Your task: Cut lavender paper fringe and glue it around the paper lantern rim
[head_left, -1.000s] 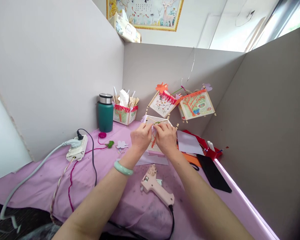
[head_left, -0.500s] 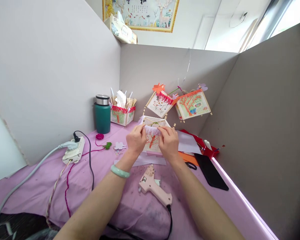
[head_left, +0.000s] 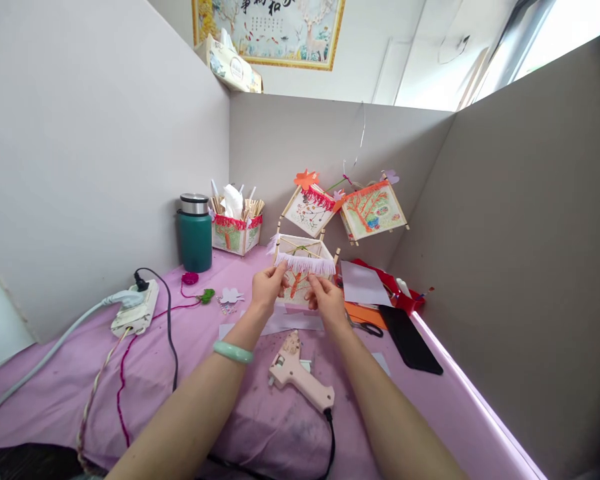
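Note:
In front of me stands a paper lantern (head_left: 305, 293) with a wooden-stick frame, a drawn orange tree on its front panel and a pale purple paper fringe (head_left: 310, 265) along the top edge. My left hand (head_left: 267, 288) is closed, its thumb and finger at the fringe's left end. My right hand (head_left: 329, 303) is just below the fringe, before the lower front panel, with fingers loosely bent and apart. Whether its fingertips touch the panel, I cannot tell. Nearer to me, a pink hot glue gun (head_left: 303, 377) lies between my forearms.
White paper strips (head_left: 293, 322) lie before the lantern. Scissors (head_left: 371, 329), orange paper (head_left: 363, 315) and a black phone-like slab (head_left: 411, 340) lie to the right. Two decorated lanterns (head_left: 375, 212) hang behind. Leftward are a green bottle (head_left: 196, 237), a stick holder (head_left: 237, 237) and a power strip (head_left: 137, 310).
My right hand has come off the fringe and dropped lower. My left hand has also lowered slightly, so more of the fringe shows. The whole view has shifted a little.

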A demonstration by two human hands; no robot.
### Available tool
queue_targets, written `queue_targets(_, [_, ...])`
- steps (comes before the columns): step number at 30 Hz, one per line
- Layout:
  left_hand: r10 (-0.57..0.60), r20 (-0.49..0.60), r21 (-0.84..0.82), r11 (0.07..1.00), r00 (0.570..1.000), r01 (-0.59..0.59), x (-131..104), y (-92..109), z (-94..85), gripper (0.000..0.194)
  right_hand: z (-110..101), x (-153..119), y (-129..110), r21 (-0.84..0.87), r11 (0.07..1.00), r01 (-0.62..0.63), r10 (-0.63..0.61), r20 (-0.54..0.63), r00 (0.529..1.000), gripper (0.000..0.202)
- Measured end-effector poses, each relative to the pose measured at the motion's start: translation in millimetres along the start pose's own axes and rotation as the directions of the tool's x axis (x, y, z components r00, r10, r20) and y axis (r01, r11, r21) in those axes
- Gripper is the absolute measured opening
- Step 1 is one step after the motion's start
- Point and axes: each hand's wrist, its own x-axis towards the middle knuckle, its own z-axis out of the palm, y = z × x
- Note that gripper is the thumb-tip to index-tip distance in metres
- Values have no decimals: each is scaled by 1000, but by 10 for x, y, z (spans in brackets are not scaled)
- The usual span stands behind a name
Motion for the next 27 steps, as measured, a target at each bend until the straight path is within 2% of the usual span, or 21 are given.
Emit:
queue_targets(3, [-79, 82, -213, 973, 994, 94, 5, 1, 68, 43, 154, 15, -38, 255, 962, -98, 75, 98, 992, 44])
queue_targets(6, [-109, 118, -279, 950, 987, 138, 21, 18, 107, 39, 236, 63, -63, 361, 926, -107, 95, 50, 994, 43])
queue_targets(9, [-151, 126, -314, 932, 981, 183, 26, 51, 142, 33, 234, 105, -66, 386, 918, -86, 98, -12, 995, 42])
queue_targets(12, [-176, 130, -311, 927, 976, 209, 13, 75, 178, 34, 188, 114, -60, 403, 913, -67, 83, -23, 996, 41])
queue_targets(18, [-129, 155, -242, 956, 979, 165, 1, 21, 211, 38, 219, 88, -58, 366, 927, -83, 81, 22, 996, 41])
queue_targets(22, [-79, 205, -232, 964, 976, 127, -3, -20, 223, 37, 263, 106, -56, 338, 941, -32, 46, -32, 998, 38])
queue_targets(27, [-83, 190, -201, 972, 978, 121, -17, -11, 227, 34, 164, 142, -26, 377, 926, -34, 83, -115, 990, 38])
